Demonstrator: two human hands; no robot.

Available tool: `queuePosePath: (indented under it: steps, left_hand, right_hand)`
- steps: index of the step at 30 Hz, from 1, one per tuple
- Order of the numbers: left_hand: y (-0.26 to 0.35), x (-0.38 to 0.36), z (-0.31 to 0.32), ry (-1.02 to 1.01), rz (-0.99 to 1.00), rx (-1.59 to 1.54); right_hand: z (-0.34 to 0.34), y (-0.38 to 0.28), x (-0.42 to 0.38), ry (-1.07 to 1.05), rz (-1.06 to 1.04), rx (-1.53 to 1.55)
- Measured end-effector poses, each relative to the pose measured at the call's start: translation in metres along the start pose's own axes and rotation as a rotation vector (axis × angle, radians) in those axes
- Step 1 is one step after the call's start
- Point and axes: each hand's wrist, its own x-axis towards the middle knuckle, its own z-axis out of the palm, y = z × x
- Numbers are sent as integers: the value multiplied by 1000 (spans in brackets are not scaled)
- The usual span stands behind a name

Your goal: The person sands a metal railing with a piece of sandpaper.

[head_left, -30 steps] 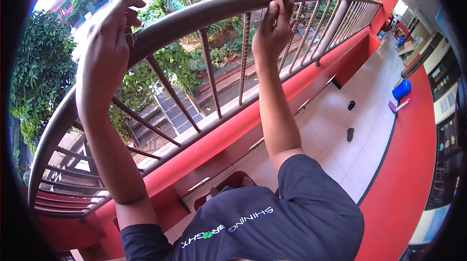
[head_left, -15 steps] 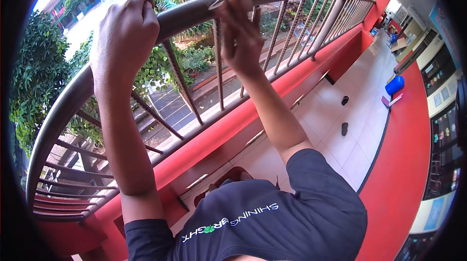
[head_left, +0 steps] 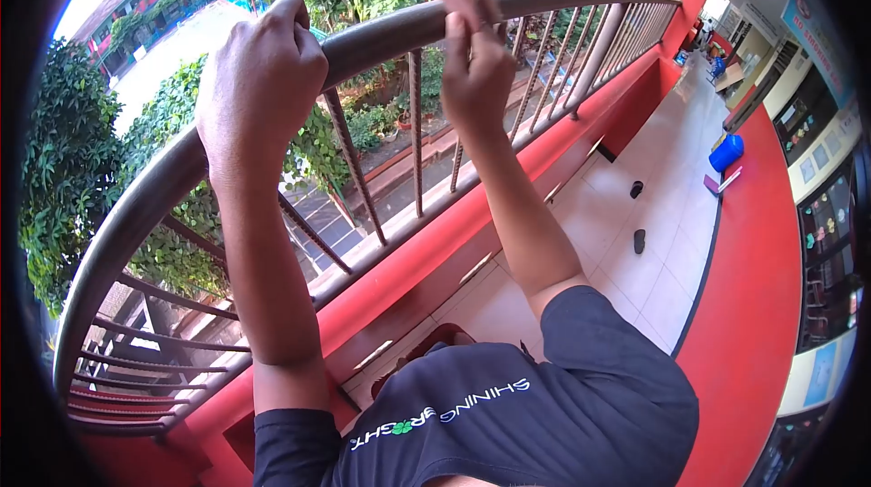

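Observation:
My left hand [head_left: 263, 78] is closed over the top of the dark metal handrail [head_left: 390, 40], its knuckles facing up. Farther along the same rail, my right hand [head_left: 476, 74] is raised with its fingers bent against the rail. Pinched in it is a thin brown sheet [head_left: 470, 2] that looks like sandpaper, lying over the rail's top. Motion blurs the sheet and fingertips, so its exact edges cannot be made out. Below the rail, ribbed metal bars [head_left: 415, 133] run down to a lower bar above a red ledge [head_left: 408, 255].
Beyond the railing are trees and plants [head_left: 73, 160]. To the right, a tiled walkway [head_left: 626, 255] holds a pair of dark slippers [head_left: 639, 240]. A blue container [head_left: 726, 152] and a small purple and white object [head_left: 723, 182] stand by the red wall edge.
My right hand and the brown sheet have moved along the rail, away from my left hand. The view has shifted slightly; my left hand keeps its grip on the rail.

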Motion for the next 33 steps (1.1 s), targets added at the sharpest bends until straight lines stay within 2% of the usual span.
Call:
queuePosePath:
  steps: [1, 2, 4, 5, 6, 8, 9, 10, 12, 13, 14, 16, 17, 18, 19, 20, 22, 23, 24, 26, 28, 29, 30, 31, 33]
  left_hand:
    - [0, -1, -2, 3, 8, -6]
    - [0, -2, -2, 0, 8, -14]
    - [-3, -4, -1, 11, 20, -33]
    - [-3, -4, -1, 14, 18, -25]
    - [-2, -5, -1, 20, 14, -18]
    - [-2, -5, -1, 23, 24, -22]
    - [-2, -4, -1, 30, 33, -16]
    - [-2, -3, 0, 34, 29, -22]
    - [-3, -5, 1, 51, 40, -5]
    - [-3, -8, 0, 37, 44, -8]
    - [-3, -9, -1, 90, 5, -15]
    - [-4, -9, 0, 147, -33, -32]
    - [-9, -7, 3, 238, -13, -53]
    - [-12, -5, 5, 329, 4, -73]
    - [-14, -5, 6, 282, -46, -112]
    - [-17, -3, 8, 283, -47, -114]
    - [-21, -4, 10, 564, 113, -242]
    - [-17, -7, 3, 513, 55, -265]
    - [-19, -8, 1, 520, 54, -261]
    - [-24, -9, -1, 318, -11, -284]
    - [-25, -5, 3, 319, 63, -273]
    - [-31, -3, 7, 306, 78, -271]
    - [-35, -3, 9, 293, 93, -271]
    - [-34, -4, 4, 287, 94, -273]
    - [-27, -5, -12, -45, 7, -193]
  right_hand:
    - [-10, -24, -11, -241, -46, 97]
    - [-10, -23, -4, -242, -51, 96]
    - [-18, -6, 12, -278, 76, -110]
    - [-14, 19, 26, -153, 294, -37]
    - [-17, 20, 42, -41, 243, -102]
    - [-16, -1, 32, -183, 154, -112]
    - [-11, -21, 20, -207, -23, -12]
    - [-14, -26, 18, -210, -30, -15]
    - [-22, -32, 19, -409, -8, 137]
    - [-29, -20, 38, -488, 203, -84]
    - [-25, 6, 45, -392, 259, -158]
    - [-19, 5, 52, -275, 301, -41]
    - [-17, 0, 44, -373, 218, -19]
    - [-16, -33, 37, -473, 135, 3]
    - [-16, -67, 27, -461, 24, 216]
    - [-17, -65, 32, -462, 22, 214]
    - [-22, -51, 44, -595, 161, -69]
    - [-21, -28, 52, -489, 181, -165]
    - [-20, -18, 61, -454, 474, -39]
    - [-15, -11, 50, -455, 305, -168]
    - [-12, -68, 32, -511, 114, 173]
    - [-7, -84, 19, -447, -21, 232]
    - [-5, -76, 21, -448, -23, 233]
    - [-7, -59, 25, -424, 25, 70]
    - [-15, -21, 37, -358, 189, -169]
